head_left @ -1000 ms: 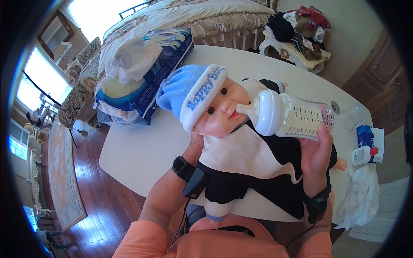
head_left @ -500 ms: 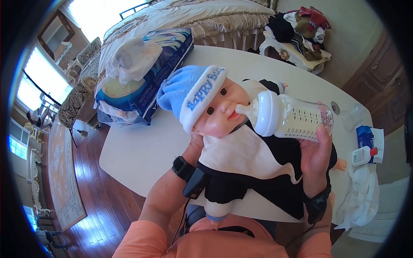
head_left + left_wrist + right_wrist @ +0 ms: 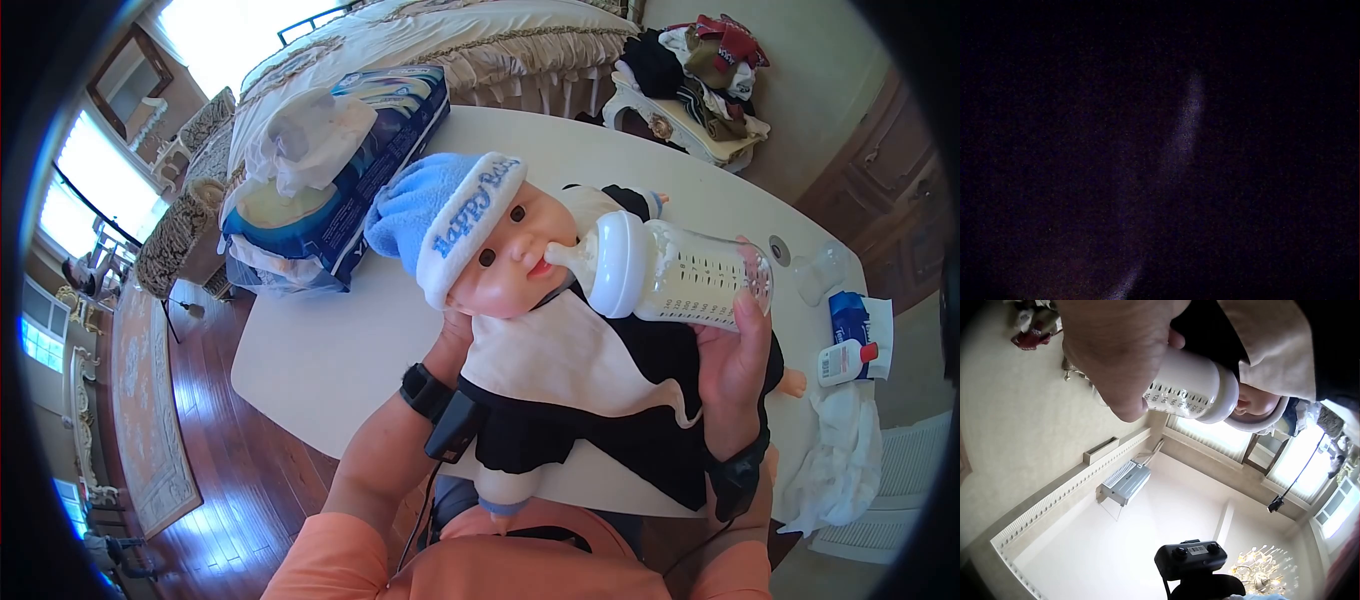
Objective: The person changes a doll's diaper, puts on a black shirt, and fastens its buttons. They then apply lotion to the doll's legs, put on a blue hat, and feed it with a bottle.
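Observation:
A doll in a blue and white knit hat lies over the table, its face turned up. My right hand grips the milk-filled bottle near its base, and the teat touches the doll's mouth. In the right wrist view the hand is curled round the bottle. My left hand is under the doll's head, its fingers hidden behind it. The doll wears black and cream clothing. The left wrist view is almost black.
On the white table, a blue diaper pack stands at the back left. At the right edge are a small white bottle with a red cap, a blue packet, a clear item and crumpled white plastic.
The doll's head has turned very slightly, showing more of the hat's lettering. The bottle has shifted a little to the left with it. Both hands keep their places.

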A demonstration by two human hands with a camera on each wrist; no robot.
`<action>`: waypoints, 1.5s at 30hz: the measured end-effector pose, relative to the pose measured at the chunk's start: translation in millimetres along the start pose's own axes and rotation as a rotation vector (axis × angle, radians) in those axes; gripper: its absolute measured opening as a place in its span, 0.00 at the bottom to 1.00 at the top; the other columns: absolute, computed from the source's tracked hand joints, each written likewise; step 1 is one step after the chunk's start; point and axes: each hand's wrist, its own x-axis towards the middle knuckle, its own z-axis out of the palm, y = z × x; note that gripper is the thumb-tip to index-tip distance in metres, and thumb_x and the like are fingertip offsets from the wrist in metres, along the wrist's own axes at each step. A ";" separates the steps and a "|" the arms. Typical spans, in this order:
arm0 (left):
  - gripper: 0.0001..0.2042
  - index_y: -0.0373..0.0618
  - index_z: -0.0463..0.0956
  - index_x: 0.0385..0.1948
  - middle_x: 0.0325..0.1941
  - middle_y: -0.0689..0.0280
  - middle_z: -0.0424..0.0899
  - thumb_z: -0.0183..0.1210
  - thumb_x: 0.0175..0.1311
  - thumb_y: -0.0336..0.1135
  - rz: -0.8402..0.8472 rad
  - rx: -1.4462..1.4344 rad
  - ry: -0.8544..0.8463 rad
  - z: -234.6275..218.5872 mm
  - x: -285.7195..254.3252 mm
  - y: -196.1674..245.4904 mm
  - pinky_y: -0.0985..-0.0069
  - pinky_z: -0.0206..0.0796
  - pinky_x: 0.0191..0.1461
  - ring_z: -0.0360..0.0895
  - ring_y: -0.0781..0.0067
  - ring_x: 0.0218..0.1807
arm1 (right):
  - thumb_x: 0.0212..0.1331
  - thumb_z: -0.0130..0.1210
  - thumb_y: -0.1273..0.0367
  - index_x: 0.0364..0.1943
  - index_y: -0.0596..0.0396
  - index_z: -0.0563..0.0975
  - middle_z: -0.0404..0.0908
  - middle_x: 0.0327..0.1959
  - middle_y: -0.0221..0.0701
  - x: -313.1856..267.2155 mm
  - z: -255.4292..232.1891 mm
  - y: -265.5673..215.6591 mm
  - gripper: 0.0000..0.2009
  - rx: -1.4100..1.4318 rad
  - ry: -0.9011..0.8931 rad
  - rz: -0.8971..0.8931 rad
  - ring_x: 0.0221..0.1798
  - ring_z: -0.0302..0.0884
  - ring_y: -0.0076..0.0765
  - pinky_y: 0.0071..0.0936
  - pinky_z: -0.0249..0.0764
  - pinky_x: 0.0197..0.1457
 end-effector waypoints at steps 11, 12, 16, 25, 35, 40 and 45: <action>0.25 0.47 0.64 0.45 0.49 0.60 0.68 0.54 0.52 0.55 -0.081 -0.151 0.009 35.3 -7.1 7.4 0.64 0.57 0.60 0.65 0.61 0.54 | 0.50 0.49 0.64 0.59 0.59 0.52 0.64 0.50 0.40 -0.3 0.2 -0.3 0.32 0.003 -0.002 0.008 0.52 0.67 0.36 0.33 0.67 0.51; 0.25 0.47 0.65 0.44 0.50 0.60 0.69 0.54 0.52 0.55 -0.078 -0.156 -0.004 37.5 -7.2 7.4 0.63 0.57 0.60 0.65 0.61 0.54 | 0.50 0.49 0.64 0.59 0.59 0.52 0.64 0.50 0.40 -0.2 -0.1 -0.1 0.32 0.003 -0.003 0.010 0.52 0.67 0.36 0.33 0.67 0.52; 0.30 0.39 0.53 0.56 0.57 0.52 0.62 0.43 0.60 0.54 -0.066 -0.234 -0.125 26.4 -5.5 4.3 0.65 0.57 0.61 0.64 0.61 0.57 | 0.52 0.46 0.58 0.60 0.57 0.52 0.64 0.53 0.39 0.2 -0.9 3.0 0.32 -0.096 0.002 -0.008 0.54 0.66 0.37 0.34 0.67 0.52; 0.31 0.45 0.60 0.51 0.54 0.59 0.66 0.54 0.51 0.57 -0.018 -0.013 -0.029 16.7 -4.2 4.2 0.63 0.55 0.62 0.64 0.61 0.56 | 0.49 0.49 0.65 0.59 0.60 0.53 0.64 0.50 0.39 0.0 1.7 0.0 0.32 0.013 0.009 0.013 0.53 0.65 0.36 0.33 0.65 0.54; 0.31 0.46 0.60 0.52 0.54 0.59 0.65 0.53 0.51 0.57 -0.052 -0.100 -0.002 27.4 -7.3 5.3 0.63 0.54 0.62 0.63 0.61 0.57 | 0.52 0.46 0.58 0.59 0.58 0.52 0.65 0.52 0.39 1.1 -1.7 3.8 0.31 -0.082 0.006 0.003 0.54 0.66 0.38 0.34 0.66 0.53; 0.32 0.45 0.60 0.53 0.56 0.58 0.64 0.53 0.51 0.58 -0.068 -0.171 -0.025 24.8 -6.8 4.8 0.63 0.55 0.62 0.63 0.61 0.57 | 0.52 0.46 0.58 0.59 0.58 0.53 0.65 0.52 0.39 0.9 -0.7 3.2 0.31 -0.091 0.004 0.005 0.54 0.66 0.37 0.34 0.66 0.53; 0.32 0.44 0.59 0.53 0.56 0.57 0.64 0.53 0.52 0.57 -0.061 -0.177 -0.039 22.9 -6.1 4.6 0.63 0.55 0.62 0.63 0.60 0.57 | 0.48 0.49 0.64 0.58 0.60 0.53 0.64 0.50 0.39 0.8 1.3 0.3 0.32 0.015 0.002 0.034 0.53 0.65 0.36 0.33 0.64 0.54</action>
